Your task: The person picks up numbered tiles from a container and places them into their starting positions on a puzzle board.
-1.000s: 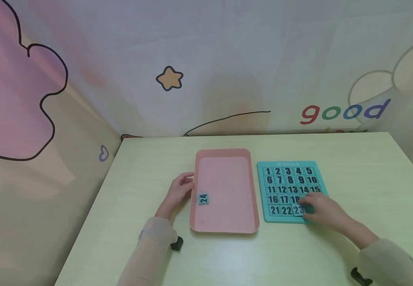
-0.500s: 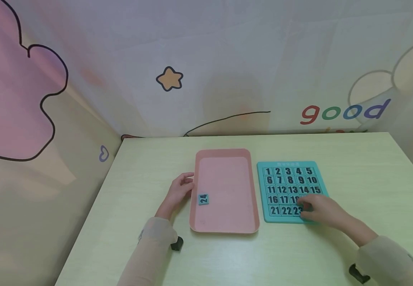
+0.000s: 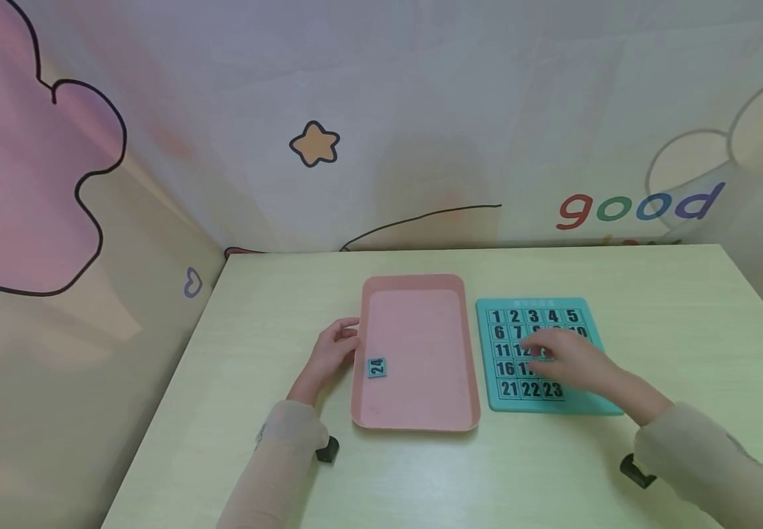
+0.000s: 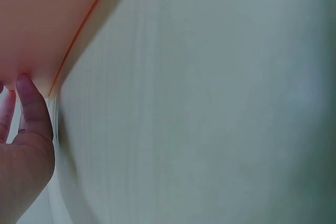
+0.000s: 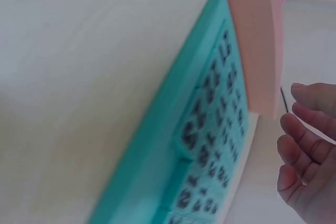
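A pink tray [image 3: 424, 345] lies on the table with one small teal tile [image 3: 377, 367], marked 24, near its left side. My left hand [image 3: 331, 354] rests against the tray's left rim, thumb and fingertips touching its outer wall in the left wrist view. To the tray's right lies a teal number board [image 3: 487, 397] with rows of numbered tiles, 21, 22 and 23 in the bottom row. Over the middle of this board is my right hand [image 3: 573, 361], fingers loosely bent with nothing between them, hiding several tiles. Bare board shows to the right of tile 23.
The pale wooden table [image 3: 414, 485] ends at a wall with a printed cloth [image 3: 434, 88] behind it. The tray stands close beside the board's left edge. A black wrist device [image 3: 637, 472] is under the right sleeve, another [image 3: 327, 450] under the left.
My right hand has moved from the board's lower right corner left and away from me, over its middle, uncovering tile 23. My left hand, tray and tile 24 have stayed in place.
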`<control>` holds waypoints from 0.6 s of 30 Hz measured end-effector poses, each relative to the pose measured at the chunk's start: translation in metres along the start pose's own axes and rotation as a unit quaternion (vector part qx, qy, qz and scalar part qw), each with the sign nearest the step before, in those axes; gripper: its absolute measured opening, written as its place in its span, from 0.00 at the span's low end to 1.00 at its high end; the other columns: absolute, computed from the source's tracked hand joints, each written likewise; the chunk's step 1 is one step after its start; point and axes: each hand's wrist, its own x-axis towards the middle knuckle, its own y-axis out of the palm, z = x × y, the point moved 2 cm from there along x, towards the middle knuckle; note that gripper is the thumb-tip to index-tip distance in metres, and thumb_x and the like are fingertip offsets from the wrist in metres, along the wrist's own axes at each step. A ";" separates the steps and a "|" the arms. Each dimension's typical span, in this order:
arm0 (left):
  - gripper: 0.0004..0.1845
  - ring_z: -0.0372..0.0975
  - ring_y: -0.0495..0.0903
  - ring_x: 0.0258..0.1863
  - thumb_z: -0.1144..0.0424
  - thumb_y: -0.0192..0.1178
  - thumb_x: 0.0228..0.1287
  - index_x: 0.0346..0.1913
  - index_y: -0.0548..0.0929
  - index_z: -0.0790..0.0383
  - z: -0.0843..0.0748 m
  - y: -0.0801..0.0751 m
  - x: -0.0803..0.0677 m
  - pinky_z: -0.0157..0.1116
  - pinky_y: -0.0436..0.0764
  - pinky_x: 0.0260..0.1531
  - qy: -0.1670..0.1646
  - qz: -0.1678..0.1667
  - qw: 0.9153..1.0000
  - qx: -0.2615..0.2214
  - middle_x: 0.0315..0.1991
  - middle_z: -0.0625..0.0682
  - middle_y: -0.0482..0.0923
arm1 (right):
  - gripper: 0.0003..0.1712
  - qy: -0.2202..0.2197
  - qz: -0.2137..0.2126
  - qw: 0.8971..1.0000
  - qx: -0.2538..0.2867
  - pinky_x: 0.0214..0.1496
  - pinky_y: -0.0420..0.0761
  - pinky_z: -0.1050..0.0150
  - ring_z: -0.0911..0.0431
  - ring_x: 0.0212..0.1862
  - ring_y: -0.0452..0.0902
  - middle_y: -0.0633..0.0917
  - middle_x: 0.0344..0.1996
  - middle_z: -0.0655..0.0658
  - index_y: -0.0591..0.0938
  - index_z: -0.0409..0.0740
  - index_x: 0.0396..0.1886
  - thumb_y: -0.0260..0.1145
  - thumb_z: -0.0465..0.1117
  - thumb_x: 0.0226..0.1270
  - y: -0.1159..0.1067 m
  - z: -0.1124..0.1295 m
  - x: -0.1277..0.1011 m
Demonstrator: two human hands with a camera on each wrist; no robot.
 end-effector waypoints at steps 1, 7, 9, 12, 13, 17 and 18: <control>0.20 0.39 0.73 0.36 0.67 0.54 0.56 0.55 0.71 0.57 0.000 0.000 0.000 0.30 0.76 0.34 0.000 0.000 1.000 -0.001 0.45 0.56 0.72 | 0.16 -0.003 0.000 1.000 -0.002 0.32 0.73 0.67 0.59 0.32 0.70 0.79 0.29 0.51 0.79 0.40 0.43 0.64 0.39 0.52 -0.001 0.004 0.004; 0.20 0.39 0.73 0.36 0.67 0.55 0.57 0.55 0.71 0.57 0.000 -0.001 0.001 0.30 0.76 0.34 0.000 0.003 1.000 0.000 0.45 0.56 0.72 | 0.17 -0.031 0.014 0.999 -0.017 0.38 0.76 0.62 0.57 0.37 0.73 0.81 0.34 0.49 0.79 0.44 0.45 0.64 0.42 0.54 -0.008 0.031 0.027; 0.20 0.39 0.73 0.36 0.67 0.55 0.57 0.55 0.71 0.57 0.000 -0.001 0.001 0.30 0.76 0.34 -0.002 0.004 1.000 0.001 0.45 0.56 0.72 | 0.17 -0.041 0.016 0.999 -0.018 0.39 0.77 0.62 0.57 0.38 0.73 0.81 0.35 0.49 0.79 0.45 0.46 0.63 0.42 0.55 -0.011 0.042 0.035; 0.20 0.39 0.73 0.35 0.67 0.54 0.57 0.55 0.71 0.57 0.000 -0.001 0.001 0.30 0.76 0.33 -0.002 0.004 1.000 0.003 0.44 0.56 0.72 | 0.16 -0.064 0.013 0.998 -0.024 0.39 0.77 0.63 0.57 0.37 0.74 0.80 0.36 0.50 0.79 0.47 0.45 0.62 0.43 0.55 -0.013 0.060 0.047; 0.20 0.39 0.73 0.35 0.67 0.54 0.57 0.55 0.71 0.57 0.000 -0.002 0.001 0.30 0.76 0.34 -0.002 0.005 1.000 0.003 0.44 0.56 0.72 | 0.16 -0.073 0.013 0.997 -0.027 0.39 0.77 0.63 0.57 0.38 0.74 0.80 0.37 0.50 0.80 0.47 0.45 0.62 0.42 0.55 -0.013 0.065 0.052; 0.20 0.39 0.73 0.35 0.67 0.54 0.57 0.55 0.71 0.57 0.000 -0.001 0.001 0.30 0.76 0.34 -0.002 0.003 1.000 0.003 0.44 0.56 0.71 | 0.15 -0.107 0.021 0.993 -0.039 0.38 0.75 0.64 0.57 0.37 0.74 0.80 0.39 0.50 0.80 0.46 0.43 0.63 0.41 0.54 -0.008 0.086 0.068; 0.20 0.39 0.73 0.35 0.67 0.55 0.57 0.55 0.71 0.56 -0.001 -0.001 0.001 0.30 0.76 0.34 -0.003 0.003 1.000 0.002 0.44 0.56 0.72 | 0.15 -0.113 0.025 0.992 -0.041 0.37 0.75 0.65 0.58 0.36 0.74 0.80 0.39 0.50 0.80 0.46 0.43 0.63 0.41 0.54 -0.006 0.091 0.072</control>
